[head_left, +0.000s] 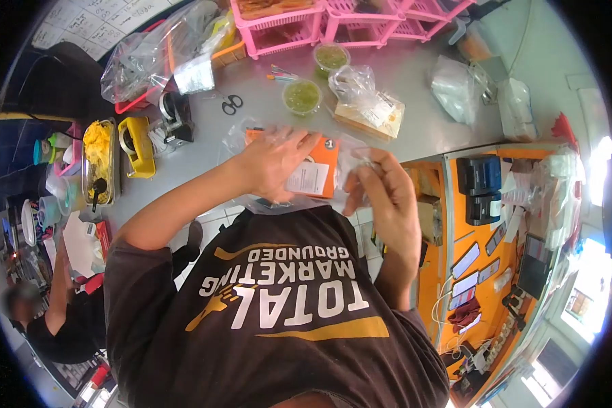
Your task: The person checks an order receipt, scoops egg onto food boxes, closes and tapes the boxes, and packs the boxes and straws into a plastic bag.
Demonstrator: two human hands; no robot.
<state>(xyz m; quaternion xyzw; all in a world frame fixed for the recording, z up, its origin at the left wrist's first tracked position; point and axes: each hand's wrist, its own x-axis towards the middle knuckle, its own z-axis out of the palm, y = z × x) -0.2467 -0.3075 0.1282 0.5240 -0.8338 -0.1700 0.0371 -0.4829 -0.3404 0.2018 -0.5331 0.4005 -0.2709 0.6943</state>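
Note:
An orange packet (328,158) with a white printed label lies near the counter's front edge, inside or under a clear plastic bag (350,153). My left hand (275,163) rests flat across the left part of the packet, fingers stretched out. At the packet's right, my right hand (387,183) has its thumb and fingers pinched on the bag's loose edge. Beyond my hands stand two lidded cups of green contents, a near cup (302,97) and a far cup (332,57). A cardboard-coloured pack (368,121) lies to their right, partly covered by crumpled plastic.
Black scissors (232,104), a tape dispenser (175,117) and a yellow dispenser (137,146) sit on the left. Pink baskets (282,30) line the back. An orange shelf (449,224) with devices stands at the right. Another person (64,323) is at the far left.

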